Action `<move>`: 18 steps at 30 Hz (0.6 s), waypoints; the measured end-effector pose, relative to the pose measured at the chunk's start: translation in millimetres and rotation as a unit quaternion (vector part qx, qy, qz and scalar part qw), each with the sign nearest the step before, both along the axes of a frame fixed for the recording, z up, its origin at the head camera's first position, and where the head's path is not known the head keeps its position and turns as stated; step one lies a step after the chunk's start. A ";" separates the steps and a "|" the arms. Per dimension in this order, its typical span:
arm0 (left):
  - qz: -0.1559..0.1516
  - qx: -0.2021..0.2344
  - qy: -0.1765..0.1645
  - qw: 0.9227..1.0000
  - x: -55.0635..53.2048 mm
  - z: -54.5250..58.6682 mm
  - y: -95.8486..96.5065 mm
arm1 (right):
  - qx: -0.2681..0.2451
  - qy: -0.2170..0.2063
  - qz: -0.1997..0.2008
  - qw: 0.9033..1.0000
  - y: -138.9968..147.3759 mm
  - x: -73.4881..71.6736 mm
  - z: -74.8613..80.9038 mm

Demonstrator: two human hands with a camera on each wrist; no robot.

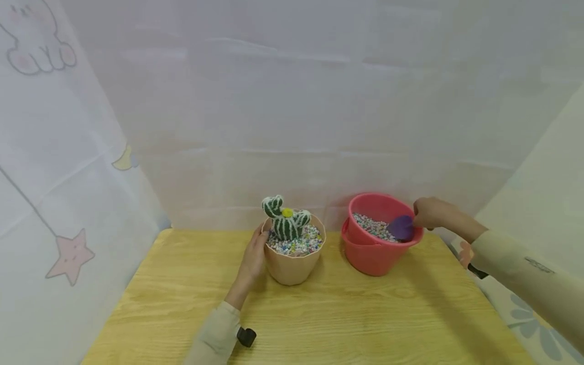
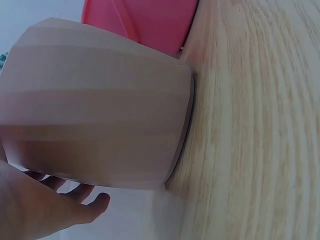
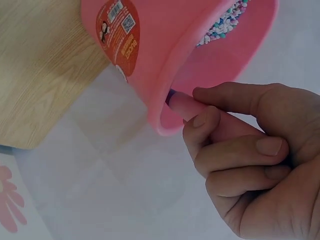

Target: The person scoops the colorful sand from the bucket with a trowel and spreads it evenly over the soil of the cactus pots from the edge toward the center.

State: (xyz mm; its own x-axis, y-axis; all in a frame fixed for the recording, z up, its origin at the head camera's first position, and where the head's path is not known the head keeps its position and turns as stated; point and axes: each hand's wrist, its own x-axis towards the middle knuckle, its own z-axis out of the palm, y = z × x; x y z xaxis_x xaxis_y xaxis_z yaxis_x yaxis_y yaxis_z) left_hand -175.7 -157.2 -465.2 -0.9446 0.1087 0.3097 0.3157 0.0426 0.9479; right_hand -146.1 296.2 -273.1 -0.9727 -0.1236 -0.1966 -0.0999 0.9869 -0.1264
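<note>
Just left of centre in the head view, a beige faceted flowerpot stands on the wooden table. A knitted green-and-white cactus with a yellow flower sits in its small multicoloured pebbles. My left hand holds the pot's left side, fingers against the wall near the rim. To the right, a pink bucket tilts on a second pink bucket. My right hand grips the pink handle of a small shovel with a purple blade. The blade lies inside the upper bucket, beside more pebbles.
The wooden table carries the pot and buckets. A pale cloth wall rises close behind them. On the left, another cloth shows a star and moon, and a flower-printed cloth hangs past the right edge.
</note>
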 end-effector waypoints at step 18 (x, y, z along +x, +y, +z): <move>-0.011 -0.010 0.023 1.000 19.2 -9.3 17.9 | -0.025 -0.005 -0.007 1.000 2.9 -19.6 -27.4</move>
State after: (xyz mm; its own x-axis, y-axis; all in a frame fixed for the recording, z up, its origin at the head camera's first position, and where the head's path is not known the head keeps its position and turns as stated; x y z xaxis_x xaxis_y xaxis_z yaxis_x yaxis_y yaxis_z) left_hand -156.5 -139.3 -474.4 -0.9266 0.1358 0.3506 0.3602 0.0533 0.9314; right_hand -165.7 299.1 -300.5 -0.9721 -0.1207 -0.2010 -0.0852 0.9806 -0.1764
